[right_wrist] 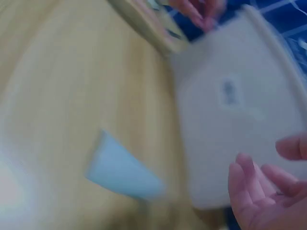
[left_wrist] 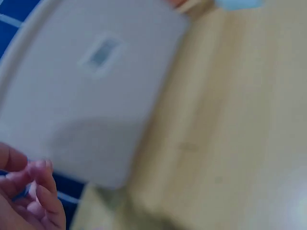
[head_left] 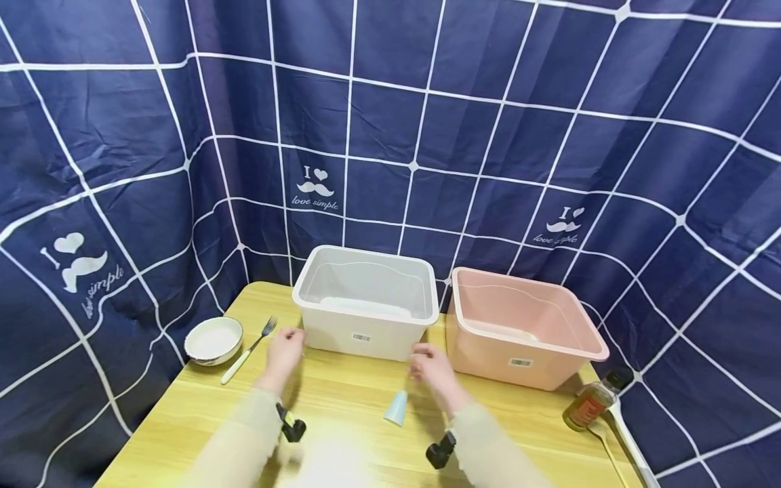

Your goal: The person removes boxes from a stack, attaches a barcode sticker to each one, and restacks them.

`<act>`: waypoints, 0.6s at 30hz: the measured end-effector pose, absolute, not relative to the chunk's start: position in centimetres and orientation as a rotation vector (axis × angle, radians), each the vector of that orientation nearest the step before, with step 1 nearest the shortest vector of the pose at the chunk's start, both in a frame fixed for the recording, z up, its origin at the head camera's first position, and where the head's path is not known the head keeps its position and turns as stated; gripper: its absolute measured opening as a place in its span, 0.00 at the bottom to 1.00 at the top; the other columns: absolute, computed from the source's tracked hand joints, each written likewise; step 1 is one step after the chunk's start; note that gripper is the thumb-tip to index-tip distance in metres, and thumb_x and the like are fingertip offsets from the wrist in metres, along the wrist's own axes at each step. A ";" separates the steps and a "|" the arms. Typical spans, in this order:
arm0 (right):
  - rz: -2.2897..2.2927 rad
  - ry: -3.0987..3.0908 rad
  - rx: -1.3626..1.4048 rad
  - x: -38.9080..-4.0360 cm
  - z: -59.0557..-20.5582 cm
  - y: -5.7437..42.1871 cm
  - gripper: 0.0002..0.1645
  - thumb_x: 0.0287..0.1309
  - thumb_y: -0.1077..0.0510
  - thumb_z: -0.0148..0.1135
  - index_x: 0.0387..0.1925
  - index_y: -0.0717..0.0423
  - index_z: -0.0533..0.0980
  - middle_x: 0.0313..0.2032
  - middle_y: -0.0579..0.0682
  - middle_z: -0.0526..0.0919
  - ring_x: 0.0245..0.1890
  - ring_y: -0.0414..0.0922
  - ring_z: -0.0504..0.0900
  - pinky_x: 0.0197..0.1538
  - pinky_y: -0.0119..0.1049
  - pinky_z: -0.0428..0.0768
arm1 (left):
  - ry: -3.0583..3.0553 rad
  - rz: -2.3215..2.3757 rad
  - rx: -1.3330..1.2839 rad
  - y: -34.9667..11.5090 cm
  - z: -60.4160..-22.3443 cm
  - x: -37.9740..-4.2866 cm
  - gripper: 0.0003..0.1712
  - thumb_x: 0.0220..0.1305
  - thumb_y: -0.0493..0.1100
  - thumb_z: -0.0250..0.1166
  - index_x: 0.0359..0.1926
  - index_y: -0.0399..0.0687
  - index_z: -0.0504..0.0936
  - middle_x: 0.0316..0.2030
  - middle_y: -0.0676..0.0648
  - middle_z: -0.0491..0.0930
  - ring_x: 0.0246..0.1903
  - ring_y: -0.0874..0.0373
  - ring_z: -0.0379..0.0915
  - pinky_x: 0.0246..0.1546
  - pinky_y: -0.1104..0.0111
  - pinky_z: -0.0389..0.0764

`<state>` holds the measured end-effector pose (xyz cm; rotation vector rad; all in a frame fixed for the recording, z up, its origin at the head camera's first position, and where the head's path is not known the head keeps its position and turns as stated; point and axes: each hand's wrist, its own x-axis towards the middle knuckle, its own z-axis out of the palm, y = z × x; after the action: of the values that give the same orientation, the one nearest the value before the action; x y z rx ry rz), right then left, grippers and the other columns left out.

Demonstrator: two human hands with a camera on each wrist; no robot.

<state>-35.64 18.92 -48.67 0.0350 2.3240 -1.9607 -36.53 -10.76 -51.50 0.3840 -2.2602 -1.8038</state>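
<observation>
A white plastic bin (head_left: 360,332) stands on the wooden table, a barcode label on its front. My left hand (head_left: 285,349) is beside its left front corner, fingers loosely bent; in the left wrist view the thumb and index fingertips of that hand (left_wrist: 33,196) come close together with nothing seen between them. By the bin's right front corner is my right hand (head_left: 432,369), its fingers (right_wrist: 242,179) loosely bent and apart from the thumb. Whether either hand touches the bin I cannot tell. A small light-blue tapered cup (head_left: 396,409) lies on its side, nearest to the right hand.
A pink bin (head_left: 488,352) stands to the right of the white one. Farther right are a dark-capped bottle (head_left: 588,407), a spoon (head_left: 605,444) and a long white object (head_left: 631,444). At the left are a white bowl (head_left: 213,339) and a fork (head_left: 250,349). A blue curtain (head_left: 378,122) hangs behind.
</observation>
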 end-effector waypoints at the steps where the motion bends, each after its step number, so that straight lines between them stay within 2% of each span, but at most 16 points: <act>1: -1.983 2.325 0.082 -35.7 -48.0 19.5 0.22 0.64 0.69 0.54 0.58 0.75 0.67 0.35 0.57 0.79 0.30 0.48 0.81 0.36 0.41 0.83 | -2.255 -1.802 0.426 -11.8 -50.6 -36.6 0.17 0.70 0.37 0.51 0.50 0.27 0.78 0.39 0.34 0.79 0.28 0.54 0.75 0.31 0.66 0.77; 5: -2.039 2.341 0.186 -36.6 -45.6 21.0 0.17 0.71 0.62 0.49 0.54 0.72 0.69 0.36 0.59 0.81 0.27 0.45 0.81 0.34 0.38 0.83 | -2.145 -1.847 0.521 -14.6 -47.3 -37.4 0.17 0.70 0.39 0.50 0.47 0.27 0.77 0.37 0.35 0.78 0.22 0.61 0.71 0.23 0.72 0.73; 9: -2.012 2.350 0.200 -37.7 -43.9 21.3 0.21 0.75 0.54 0.46 0.52 0.72 0.69 0.35 0.62 0.82 0.23 0.43 0.80 0.31 0.36 0.82 | -2.216 -1.857 0.489 -15.4 -44.8 -38.4 0.20 0.69 0.43 0.54 0.52 0.29 0.76 0.44 0.33 0.78 0.28 0.57 0.76 0.27 0.70 0.76; 14: -1.963 2.347 0.230 -38.5 -43.1 20.7 0.18 0.73 0.55 0.50 0.47 0.70 0.68 0.33 0.64 0.82 0.20 0.42 0.80 0.27 0.34 0.82 | -2.368 -1.890 0.417 -15.0 -43.5 -39.3 0.24 0.63 0.41 0.60 0.55 0.28 0.75 0.50 0.32 0.78 0.31 0.56 0.78 0.30 0.69 0.76; 18: -1.978 2.305 0.272 -38.9 -43.1 20.3 0.14 0.74 0.56 0.49 0.42 0.67 0.68 0.29 0.59 0.82 0.19 0.41 0.79 0.26 0.32 0.81 | -2.316 -1.948 0.418 -14.5 -43.3 -39.5 0.22 0.60 0.35 0.59 0.53 0.25 0.75 0.43 0.34 0.80 0.28 0.59 0.77 0.29 0.71 0.75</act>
<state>-38.93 20.25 -43.07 0.2719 2.3050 -1.9782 -39.51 -14.48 -43.26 0.4183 -2.3164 -1.9485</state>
